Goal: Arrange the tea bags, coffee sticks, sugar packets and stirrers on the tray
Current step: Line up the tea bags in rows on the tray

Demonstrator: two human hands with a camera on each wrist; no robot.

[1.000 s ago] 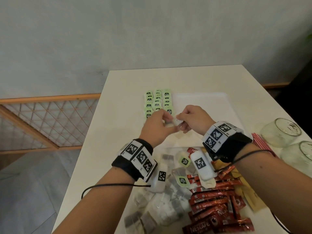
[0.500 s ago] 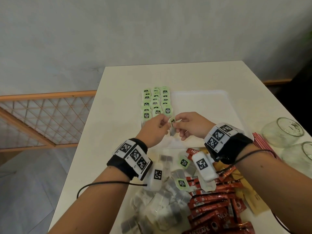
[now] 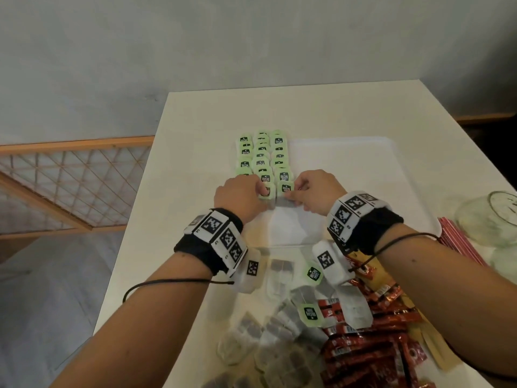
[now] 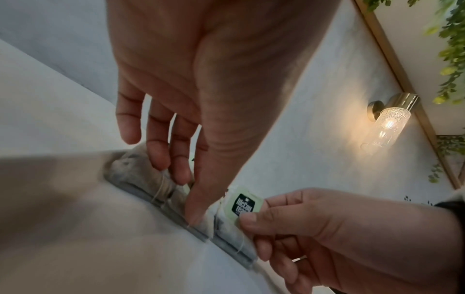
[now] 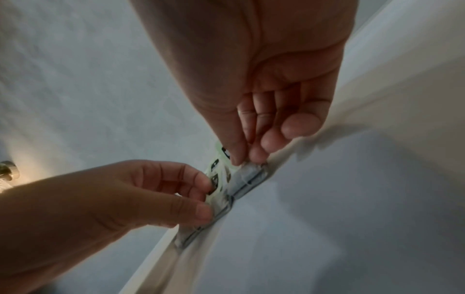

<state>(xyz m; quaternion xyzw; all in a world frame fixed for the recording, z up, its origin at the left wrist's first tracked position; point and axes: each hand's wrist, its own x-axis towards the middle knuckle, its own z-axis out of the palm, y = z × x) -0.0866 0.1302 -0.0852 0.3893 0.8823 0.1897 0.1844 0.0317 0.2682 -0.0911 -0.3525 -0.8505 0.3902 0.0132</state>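
Observation:
A white tray lies mid-table. On its left part, tea bags with green tags lie in three rows. Both hands are at the near end of those rows. My right hand pinches a tea bag by its near edge at the end of the right row; the left wrist view shows its thumb on the green tag. My left hand holds the neighbouring tea bag with fingers on top and thumb at the near edge. Both bags touch the tray.
Close to me lie loose tea bags in clear plastic and a heap of red coffee sticks. Brown packets lie beside them. Red stirrers and glass jars are at the right. The table's left edge drops to the floor.
Both hands, which held one tea bag in the air above the tray's near part, have moved forward and down to the near end of the rows.

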